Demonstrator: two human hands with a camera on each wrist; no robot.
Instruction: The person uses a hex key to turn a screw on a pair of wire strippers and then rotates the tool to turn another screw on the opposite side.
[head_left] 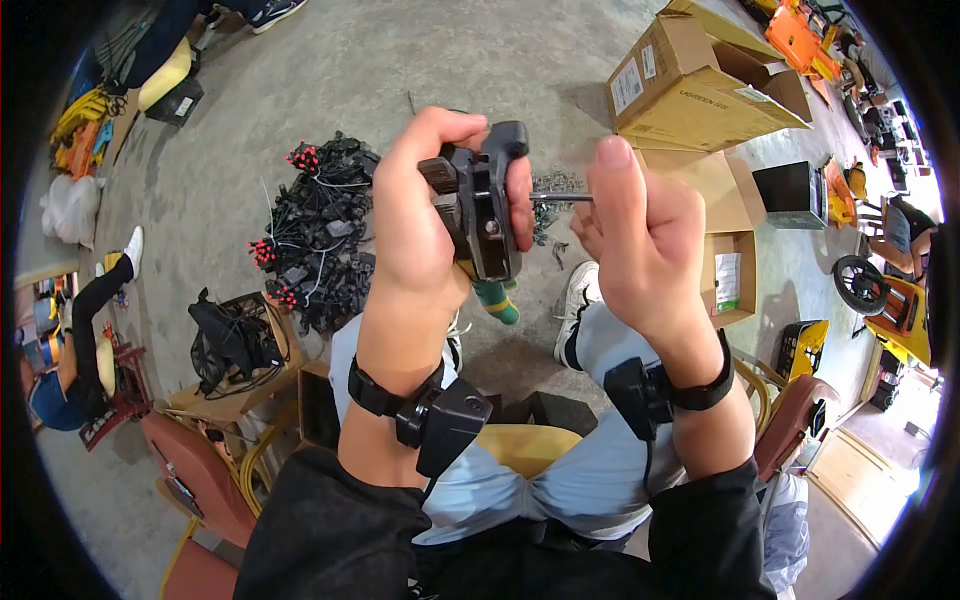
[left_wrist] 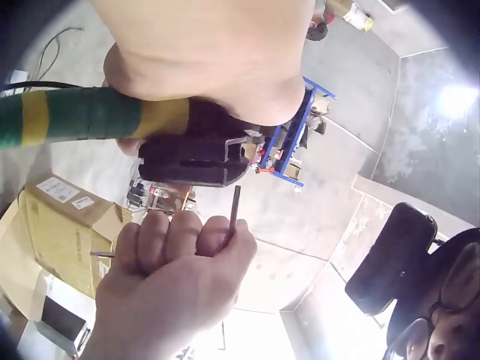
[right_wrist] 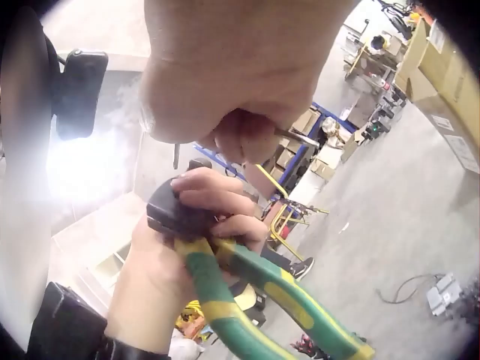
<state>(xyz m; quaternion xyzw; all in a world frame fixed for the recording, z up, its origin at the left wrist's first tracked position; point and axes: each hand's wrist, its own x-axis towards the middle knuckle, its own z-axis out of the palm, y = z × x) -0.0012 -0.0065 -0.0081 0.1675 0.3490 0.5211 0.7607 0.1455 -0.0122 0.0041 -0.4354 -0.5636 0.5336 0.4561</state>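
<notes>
My left hand [head_left: 415, 210] grips a black plastic part [head_left: 490, 205] together with pliers that have green and yellow handles [head_left: 497, 300]. In the right wrist view the two green handles [right_wrist: 289, 300] stick out below the left hand [right_wrist: 217, 199], with the black part [right_wrist: 176, 210] above them. My right hand [head_left: 645, 235] is curled round a thin metal hex key [head_left: 560, 197], whose shaft points toward the black part. The left wrist view shows the key's end [left_wrist: 236, 206] rising from the right fist [left_wrist: 180, 262], apart from the part's open side [left_wrist: 191, 161].
A heap of black parts with red tips [head_left: 325, 240] lies on the floor at left, and small metal pieces [head_left: 555, 190] lie beyond the hands. Cardboard boxes [head_left: 690, 85] stand at right. A black mesh bag [head_left: 235, 335] sits at lower left; brown chairs [head_left: 200, 455] flank my legs.
</notes>
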